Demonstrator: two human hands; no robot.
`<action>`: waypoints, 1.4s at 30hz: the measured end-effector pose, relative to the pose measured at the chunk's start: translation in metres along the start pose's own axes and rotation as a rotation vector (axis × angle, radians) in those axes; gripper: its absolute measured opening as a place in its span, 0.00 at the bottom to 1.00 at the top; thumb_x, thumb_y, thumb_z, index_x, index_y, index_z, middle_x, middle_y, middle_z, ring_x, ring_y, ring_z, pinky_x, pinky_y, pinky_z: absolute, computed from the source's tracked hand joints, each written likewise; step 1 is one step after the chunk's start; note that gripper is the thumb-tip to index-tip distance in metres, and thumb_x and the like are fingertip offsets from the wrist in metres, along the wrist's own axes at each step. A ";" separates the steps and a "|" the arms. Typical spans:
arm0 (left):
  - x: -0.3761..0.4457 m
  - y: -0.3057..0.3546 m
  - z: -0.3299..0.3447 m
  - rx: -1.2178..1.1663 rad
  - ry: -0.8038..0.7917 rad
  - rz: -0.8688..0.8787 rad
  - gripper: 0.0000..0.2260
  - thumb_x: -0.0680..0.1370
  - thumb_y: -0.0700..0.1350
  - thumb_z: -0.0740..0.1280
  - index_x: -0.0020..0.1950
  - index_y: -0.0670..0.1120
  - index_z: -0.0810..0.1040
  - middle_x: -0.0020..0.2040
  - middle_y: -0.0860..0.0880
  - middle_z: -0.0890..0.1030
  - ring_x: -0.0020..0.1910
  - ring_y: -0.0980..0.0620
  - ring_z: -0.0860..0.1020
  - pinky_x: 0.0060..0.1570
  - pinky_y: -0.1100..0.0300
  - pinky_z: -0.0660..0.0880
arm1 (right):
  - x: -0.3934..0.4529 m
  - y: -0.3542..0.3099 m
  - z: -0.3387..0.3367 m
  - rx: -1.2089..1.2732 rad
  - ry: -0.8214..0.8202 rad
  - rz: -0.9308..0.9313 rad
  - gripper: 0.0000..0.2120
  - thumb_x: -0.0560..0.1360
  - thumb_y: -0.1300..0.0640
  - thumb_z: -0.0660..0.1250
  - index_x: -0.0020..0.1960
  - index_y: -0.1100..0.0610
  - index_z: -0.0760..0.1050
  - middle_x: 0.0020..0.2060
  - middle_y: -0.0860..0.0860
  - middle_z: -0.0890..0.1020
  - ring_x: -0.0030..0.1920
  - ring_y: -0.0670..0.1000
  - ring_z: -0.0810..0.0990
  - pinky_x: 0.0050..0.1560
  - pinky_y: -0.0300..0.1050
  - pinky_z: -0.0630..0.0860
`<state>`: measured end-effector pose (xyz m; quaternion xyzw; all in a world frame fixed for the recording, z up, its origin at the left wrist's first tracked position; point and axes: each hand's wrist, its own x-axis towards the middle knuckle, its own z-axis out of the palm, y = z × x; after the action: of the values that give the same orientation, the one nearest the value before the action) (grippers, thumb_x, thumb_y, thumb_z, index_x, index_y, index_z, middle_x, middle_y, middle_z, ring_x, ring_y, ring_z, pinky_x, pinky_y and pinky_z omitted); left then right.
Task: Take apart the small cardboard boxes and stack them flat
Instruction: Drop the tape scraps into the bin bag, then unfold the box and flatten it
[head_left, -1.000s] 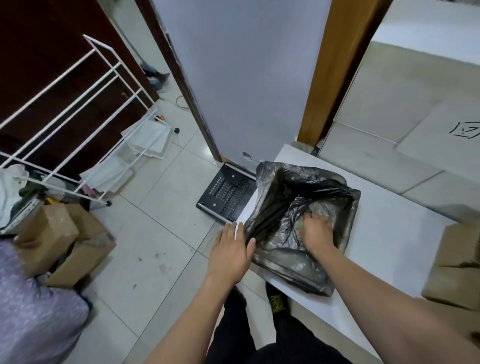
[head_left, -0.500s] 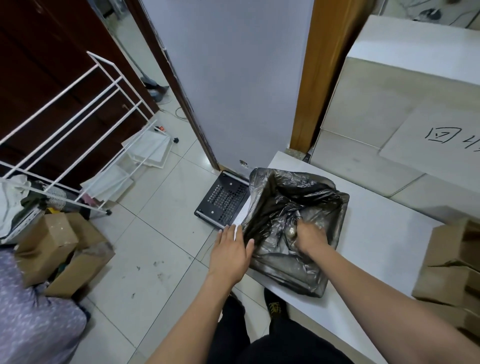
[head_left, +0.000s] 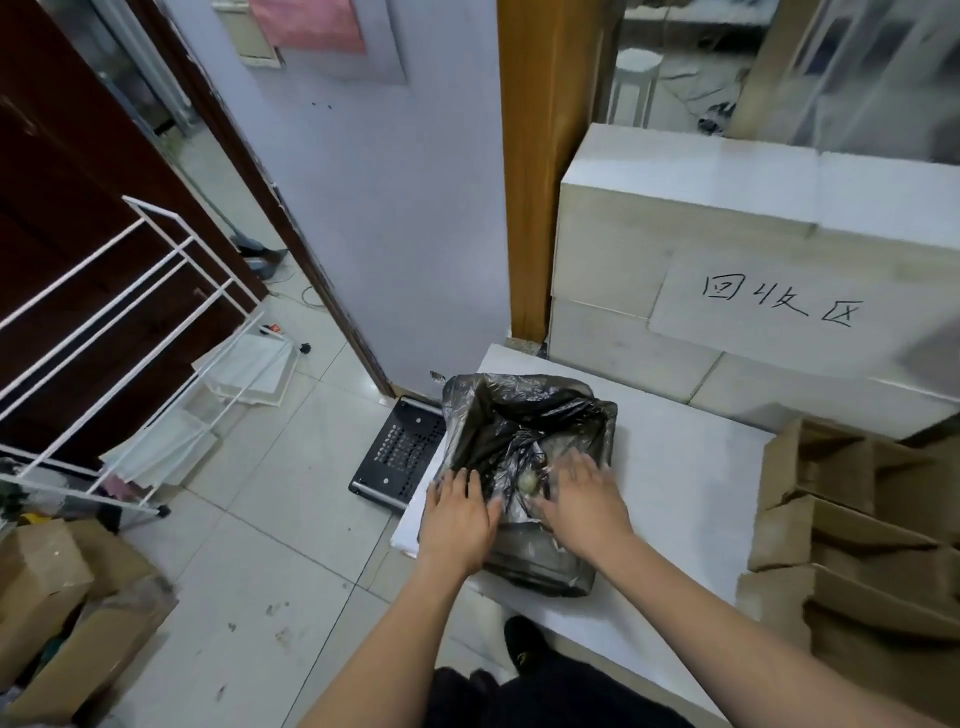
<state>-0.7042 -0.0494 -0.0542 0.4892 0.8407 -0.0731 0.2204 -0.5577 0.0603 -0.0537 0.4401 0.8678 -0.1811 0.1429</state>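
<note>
- Your left hand lies flat, fingers spread, on the near left side of the black plastic bag.
- Your right hand presses it too, fingers straight; neither grip pinches anything.
- The bag sits on the white bench.
- The small cardboard boxes are heaped at the bench's right.

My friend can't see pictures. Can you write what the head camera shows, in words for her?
A person's left hand and right hand, fingers spread, rest on a crumpled black plastic bag on a white table. Open brown cardboard boxes sit stacked at the table's right; a white wire rack stands on the tiled floor.
</note>
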 end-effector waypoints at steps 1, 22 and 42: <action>0.002 0.007 -0.003 0.009 0.012 0.028 0.29 0.85 0.58 0.46 0.81 0.42 0.55 0.81 0.43 0.58 0.80 0.46 0.53 0.78 0.48 0.47 | -0.007 0.003 -0.004 -0.004 0.010 0.015 0.36 0.82 0.39 0.54 0.80 0.60 0.49 0.80 0.59 0.53 0.79 0.58 0.53 0.78 0.55 0.49; -0.104 0.170 0.009 0.035 -0.003 0.610 0.27 0.86 0.55 0.47 0.79 0.40 0.60 0.78 0.41 0.64 0.77 0.43 0.60 0.75 0.46 0.57 | -0.230 0.103 -0.033 -0.023 0.033 0.532 0.29 0.83 0.40 0.51 0.74 0.59 0.65 0.72 0.58 0.71 0.70 0.58 0.70 0.72 0.52 0.64; -0.246 0.462 0.054 0.291 -0.012 0.960 0.24 0.86 0.53 0.47 0.76 0.41 0.66 0.74 0.40 0.68 0.74 0.41 0.65 0.77 0.46 0.57 | -0.443 0.343 -0.005 0.255 0.165 0.851 0.30 0.81 0.36 0.50 0.68 0.58 0.72 0.67 0.58 0.74 0.67 0.59 0.72 0.67 0.54 0.68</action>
<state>-0.1888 -0.0261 0.0488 0.8461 0.5006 -0.0827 0.1634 -0.0247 -0.0658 0.0665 0.7847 0.5891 -0.1758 0.0795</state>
